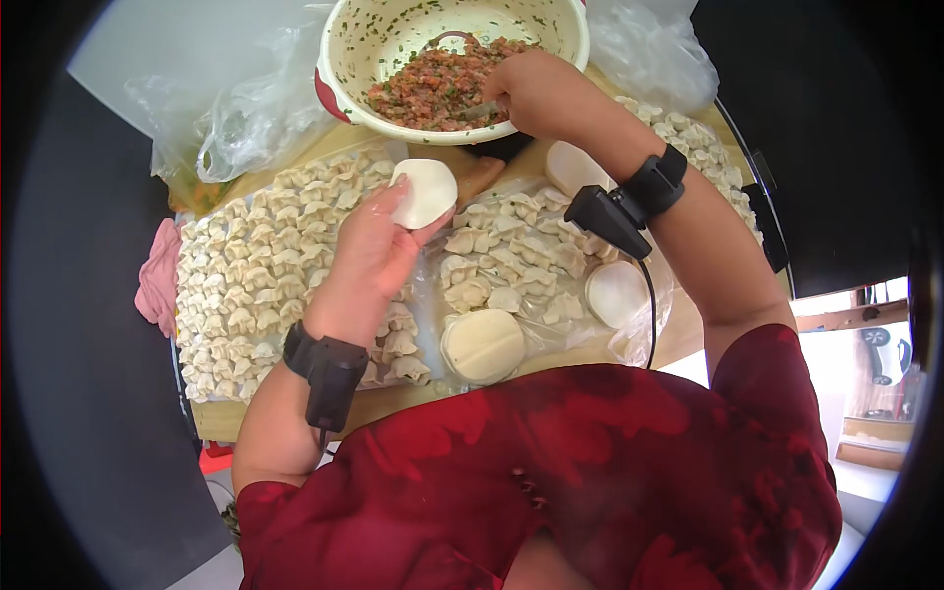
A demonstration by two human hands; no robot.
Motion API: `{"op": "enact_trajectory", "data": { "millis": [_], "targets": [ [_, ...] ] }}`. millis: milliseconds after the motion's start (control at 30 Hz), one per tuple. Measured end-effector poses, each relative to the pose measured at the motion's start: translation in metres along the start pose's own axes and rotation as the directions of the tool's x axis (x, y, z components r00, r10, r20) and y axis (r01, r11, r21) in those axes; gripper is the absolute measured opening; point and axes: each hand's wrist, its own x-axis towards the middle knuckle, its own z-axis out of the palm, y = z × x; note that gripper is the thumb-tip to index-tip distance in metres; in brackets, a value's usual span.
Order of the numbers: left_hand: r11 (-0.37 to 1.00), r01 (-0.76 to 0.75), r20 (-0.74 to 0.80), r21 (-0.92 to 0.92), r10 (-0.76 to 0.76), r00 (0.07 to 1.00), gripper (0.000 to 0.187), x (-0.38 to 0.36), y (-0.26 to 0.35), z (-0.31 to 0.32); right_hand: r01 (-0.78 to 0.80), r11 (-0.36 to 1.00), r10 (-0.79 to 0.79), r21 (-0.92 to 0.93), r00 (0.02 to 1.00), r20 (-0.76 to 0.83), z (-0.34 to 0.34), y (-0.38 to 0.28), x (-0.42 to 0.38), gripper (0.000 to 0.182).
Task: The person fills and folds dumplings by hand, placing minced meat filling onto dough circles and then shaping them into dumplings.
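Note:
My left hand (pixel 379 236) holds a round white dough wrapper (pixel 426 194) flat on its fingers, just below the bowl. My right hand (pixel 539 93) reaches over the rim of a large cream bowl (pixel 356 93) and is closed on a utensil (pixel 480 111), whose end sits in the meat filling (pixel 433 87). The filling is pinkish with green bits. Stacks of round wrappers lie near my body, one at the centre (pixel 483 346) and one further right (pixel 617 294). Another wrapper stack (pixel 578 167) is partly hidden behind my right wrist.
Rows of folded dumplings (pixel 258 270) cover a tray on the left. More dumplings (pixel 511 246) lie on plastic in the middle, others (pixel 703 147) at the right. Plastic bags (pixel 251 123) flank the bowl. A pink cloth (pixel 158 277) hangs at the left edge.

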Motion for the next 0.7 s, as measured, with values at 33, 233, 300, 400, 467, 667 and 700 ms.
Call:
{"op": "enact_trajectory", "data": {
  "millis": [33,233,300,400,467,667,700],
  "targets": [
    [1.0,-0.006,0.001,-0.024,0.006,1.0,0.033,0.003,-0.002,0.003,0.0,1.0,0.0,0.014,1.0,0.022,-0.002,0.0,-0.001,0.02],
    [0.989,-0.098,0.019,-0.11,0.1,0.995,0.035,0.028,0.0,0.019,-0.042,0.998,0.038,0.042,0.995,0.095,-0.006,-0.004,0.0,0.021],
    [0.987,-0.106,0.024,-0.119,0.109,0.994,0.035,0.027,0.003,0.022,-0.068,0.997,0.064,0.03,0.99,0.126,-0.008,-0.006,-0.002,0.022],
    [0.986,-0.107,0.029,-0.127,0.112,0.993,0.036,0.025,0.007,0.021,-0.025,0.982,0.022,0.186,1.0,0.021,-0.012,-0.007,-0.011,0.015],
    [0.987,-0.101,0.035,-0.126,0.106,0.994,0.036,0.025,0.009,0.021,-0.13,0.933,0.116,0.336,0.991,0.061,-0.022,-0.02,-0.021,0.015],
    [0.982,-0.096,0.035,-0.161,0.103,0.994,0.036,0.024,0.014,0.015,0.076,0.964,-0.015,0.256,0.973,-0.232,-0.011,-0.049,-0.053,0.018],
    [0.982,-0.085,0.026,-0.169,0.09,0.996,0.036,0.025,0.014,0.015,0.078,0.963,-0.017,0.256,0.973,-0.231,-0.008,-0.053,-0.058,0.018]
  ]
}}
